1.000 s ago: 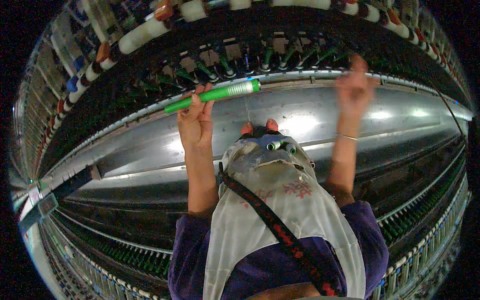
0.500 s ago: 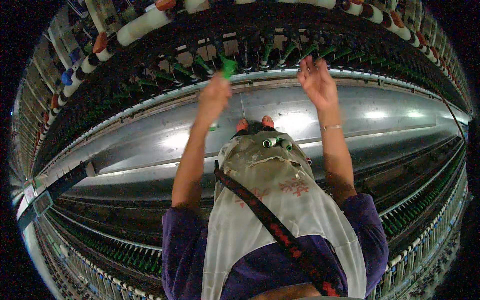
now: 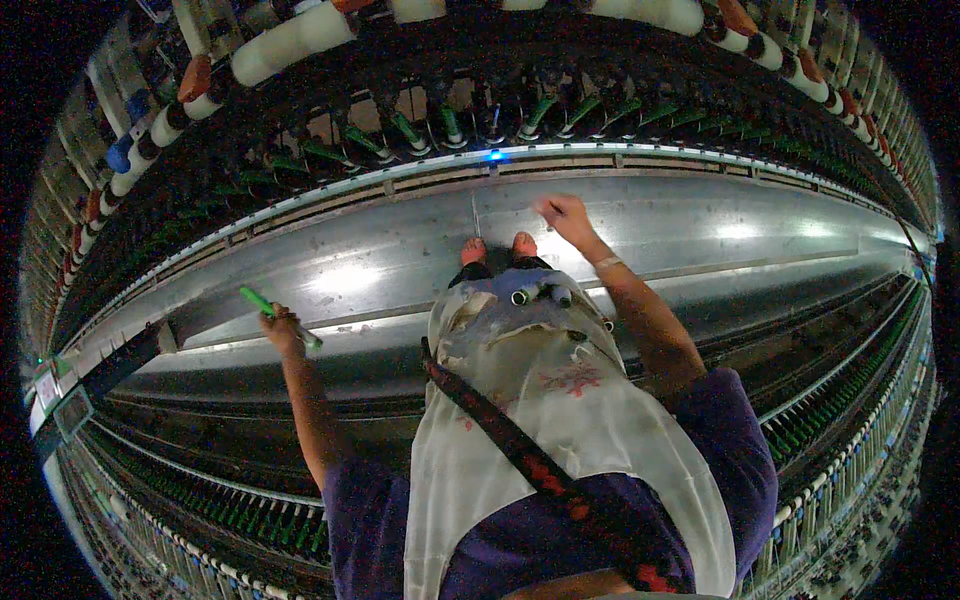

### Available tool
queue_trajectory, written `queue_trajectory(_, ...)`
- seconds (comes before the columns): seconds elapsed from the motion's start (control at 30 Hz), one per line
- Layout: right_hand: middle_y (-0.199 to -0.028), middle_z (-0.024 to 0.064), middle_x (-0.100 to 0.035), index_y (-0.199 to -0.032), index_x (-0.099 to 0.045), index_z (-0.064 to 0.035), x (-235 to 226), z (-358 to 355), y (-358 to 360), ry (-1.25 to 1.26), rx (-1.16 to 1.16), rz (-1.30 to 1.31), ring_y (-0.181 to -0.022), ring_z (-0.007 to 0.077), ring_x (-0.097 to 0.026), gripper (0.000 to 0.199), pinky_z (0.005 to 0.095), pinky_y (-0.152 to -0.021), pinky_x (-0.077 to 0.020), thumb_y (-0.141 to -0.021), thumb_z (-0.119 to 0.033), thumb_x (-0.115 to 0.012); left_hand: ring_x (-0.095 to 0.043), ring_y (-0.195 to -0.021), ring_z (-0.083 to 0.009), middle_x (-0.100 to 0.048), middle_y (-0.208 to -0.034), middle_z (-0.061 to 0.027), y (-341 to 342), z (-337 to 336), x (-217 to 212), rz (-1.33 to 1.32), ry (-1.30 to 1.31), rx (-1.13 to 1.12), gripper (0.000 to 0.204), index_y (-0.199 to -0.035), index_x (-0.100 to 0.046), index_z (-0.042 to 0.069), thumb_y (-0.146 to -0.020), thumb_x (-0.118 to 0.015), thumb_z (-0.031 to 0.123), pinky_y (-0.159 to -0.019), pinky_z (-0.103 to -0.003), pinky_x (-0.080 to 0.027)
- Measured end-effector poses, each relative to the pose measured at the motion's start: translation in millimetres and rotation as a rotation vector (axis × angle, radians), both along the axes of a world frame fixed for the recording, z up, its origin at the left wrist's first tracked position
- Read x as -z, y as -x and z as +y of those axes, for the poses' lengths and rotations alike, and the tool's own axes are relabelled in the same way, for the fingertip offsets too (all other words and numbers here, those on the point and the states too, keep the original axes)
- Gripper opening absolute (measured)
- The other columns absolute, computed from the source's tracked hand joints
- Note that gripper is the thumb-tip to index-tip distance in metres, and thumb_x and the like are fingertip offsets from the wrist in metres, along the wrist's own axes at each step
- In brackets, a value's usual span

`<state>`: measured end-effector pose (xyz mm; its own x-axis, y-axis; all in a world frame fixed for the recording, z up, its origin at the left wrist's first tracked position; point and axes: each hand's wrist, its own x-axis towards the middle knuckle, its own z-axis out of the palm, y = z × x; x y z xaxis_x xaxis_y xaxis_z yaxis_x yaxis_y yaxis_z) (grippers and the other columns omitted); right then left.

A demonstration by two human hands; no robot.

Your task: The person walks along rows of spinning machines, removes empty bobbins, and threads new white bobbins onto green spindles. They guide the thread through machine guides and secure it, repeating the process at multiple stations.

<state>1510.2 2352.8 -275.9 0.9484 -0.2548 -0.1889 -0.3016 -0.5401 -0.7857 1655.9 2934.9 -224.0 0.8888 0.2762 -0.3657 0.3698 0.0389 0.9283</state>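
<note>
Gripping a green plastic bobbin tube (image 3: 268,307) in a closed fist, the left hand (image 3: 284,330) hangs low at the person's left side, the tube slanting up and to the left out of the fist, over the shiny metal floor strip (image 3: 400,255) that runs along the spinning frame. The right hand (image 3: 562,215) is raised further forward, fingers pinched narrowly together; whether they hold a thread is too fine to tell. A pale bracelet (image 3: 606,264) sits on that wrist.

Ahead of the hands, a long row of green spindles (image 3: 560,112) leans along the dark spinning frame (image 3: 300,120), with a small blue light (image 3: 494,155) glowing at its lower rail. Above them, white roving bobbins (image 3: 290,42) with orange ends hang in a curved line.

Below, the person's bare toes (image 3: 497,249) stand on the metal strip. A whitish apron pouch (image 3: 545,400) hangs from the chest, crossed by a dark strap with red pattern (image 3: 530,465), and a few empty tubes (image 3: 535,295) poke from its top. A second row of green spindles (image 3: 840,400) runs behind on the right.
</note>
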Motion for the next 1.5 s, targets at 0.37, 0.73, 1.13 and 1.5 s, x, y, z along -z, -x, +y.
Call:
queue_trajectory(0.37,-0.078,-0.0028,-0.062,-0.093,-0.068,-0.0041,-23,59,-167,-0.841,0.731,-0.722,-0.059,0.0057,-0.045,0.015,0.022,-0.047,-0.031,-0.082,-0.013,-0.067,-0.043,-0.065,-0.0085,-0.047,-0.073,0.0015,-39,60,-65,-0.032,-0.177,0.435,0.009,-0.085,-0.053,0.007,-0.084,-0.06,0.014,-0.058,-0.025,-0.038)
queue_trajectory(0.73,-0.067,0.0101,-0.061,-0.14,-0.029,-0.0091,-12,21,-81,0.005,-0.311,0.07,-0.059,0.0202,-0.057,0.073,0.034,-0.057,-0.0465,-0.078,-0.021,-0.067,-0.057,-0.069,-0.0181,-0.059,-0.08,-0.0069,-39,70,-7,-0.026,-0.347,0.434,0.015,-0.09,-0.054,0.003,-0.078,-0.057,-0.007,-0.062,-0.032,-0.047)
queue_trajectory(1.13,-0.075,0.0117,-0.066,-0.088,-0.065,-0.0055,22,44,-137,0.718,0.181,0.238,-0.072,0.0256,-0.065,0.027,0.0387,-0.062,-0.0508,-0.073,-0.028,-0.064,-0.062,-0.07,-0.0324,-0.063,-0.091,-0.0195,-115,15,-18,-0.186,-1.077,0.687,0.039,-0.112,-0.057,0.006,-0.075,-0.068,0.002,-0.063,-0.036,-0.049)
queue_trajectory(1.5,-0.093,0.0101,-0.064,-0.083,-0.066,-0.0101,-75,-53,14,0.216,0.293,-0.24,-0.087,0.0247,-0.061,0.012,0.0336,-0.075,-0.049,-0.072,-0.008,-0.069,-0.057,-0.091,-0.014,-0.062,-0.102,-0.009,8,-255,-30,-0.508,0.048,0.437,0.021,-0.108,-0.055,0.001,-0.087,-0.058,0.003,-0.081,-0.027,-0.046)
